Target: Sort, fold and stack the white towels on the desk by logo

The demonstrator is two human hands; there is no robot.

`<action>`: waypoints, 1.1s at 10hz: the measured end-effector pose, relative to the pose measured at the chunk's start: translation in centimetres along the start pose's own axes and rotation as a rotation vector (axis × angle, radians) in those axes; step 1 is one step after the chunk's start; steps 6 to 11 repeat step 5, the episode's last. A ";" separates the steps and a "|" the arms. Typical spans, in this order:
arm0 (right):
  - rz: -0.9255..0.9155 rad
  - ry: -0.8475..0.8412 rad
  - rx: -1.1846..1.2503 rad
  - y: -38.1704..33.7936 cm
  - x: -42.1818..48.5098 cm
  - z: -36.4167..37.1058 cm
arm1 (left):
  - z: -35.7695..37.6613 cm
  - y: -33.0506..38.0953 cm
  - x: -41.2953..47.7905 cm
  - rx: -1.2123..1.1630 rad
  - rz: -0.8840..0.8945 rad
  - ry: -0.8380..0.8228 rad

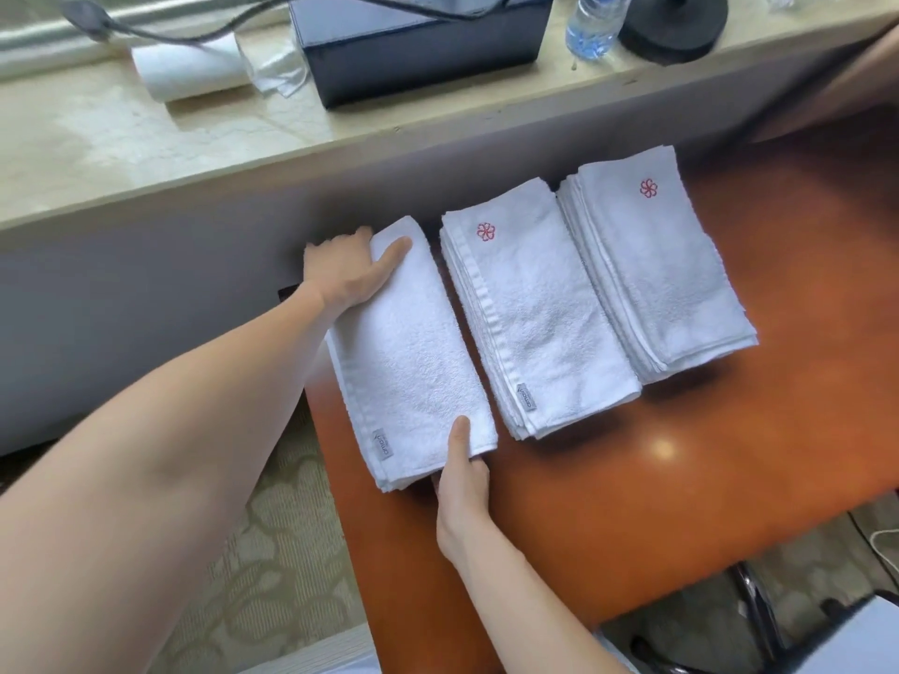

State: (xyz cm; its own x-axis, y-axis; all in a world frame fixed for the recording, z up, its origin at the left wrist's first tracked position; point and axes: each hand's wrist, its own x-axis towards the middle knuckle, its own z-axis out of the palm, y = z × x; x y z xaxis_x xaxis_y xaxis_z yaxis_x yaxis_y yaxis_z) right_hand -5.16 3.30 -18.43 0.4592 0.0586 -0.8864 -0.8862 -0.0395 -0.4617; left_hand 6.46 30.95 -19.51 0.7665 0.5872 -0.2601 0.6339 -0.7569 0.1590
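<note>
On the desk (632, 503), both hands, left (348, 272) and right (462, 479), apparently pinch the folded towel (413, 362).

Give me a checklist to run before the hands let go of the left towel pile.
1. Left hand on the far end of the left towel pile: ok, it rests there.
2. Right hand at the near end: ok, thumb on top, fingers under the edge.
3. Logo on the top towel of this pile: cannot tell; only a grey tag shows.
4. Middle pile and right pile show red flower logos: ok.
5. Left pile apart from the middle pile: ok, a narrow gap.
6. Left pile fully on the desk: not ok; its left edge looks to hang over.
</note>
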 end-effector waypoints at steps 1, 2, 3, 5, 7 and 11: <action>0.049 -0.066 -0.229 -1.4 -0.6 -1.5 | -0.7 0.2 -2.5 0.073 0.038 0.034; 0.099 -0.151 -0.433 -3.7 -1.8 -3.2 | -1.7 0.7 -5.4 0.105 0.088 0.019; 0.060 -0.190 -0.568 -6.1 -3.5 -4.9 | -3.0 1.4 -8.8 0.130 0.113 -0.024; -0.152 -0.251 -0.774 -9.7 -7.3 -7.9 | -4.8 3.5 -15.9 0.135 0.136 -0.047; -0.152 -0.251 -0.774 -9.7 -7.3 -7.9 | -4.8 3.5 -15.9 0.135 0.136 -0.047; -0.152 -0.251 -0.774 -9.7 -7.3 -7.9 | -4.8 3.5 -15.9 0.135 0.136 -0.047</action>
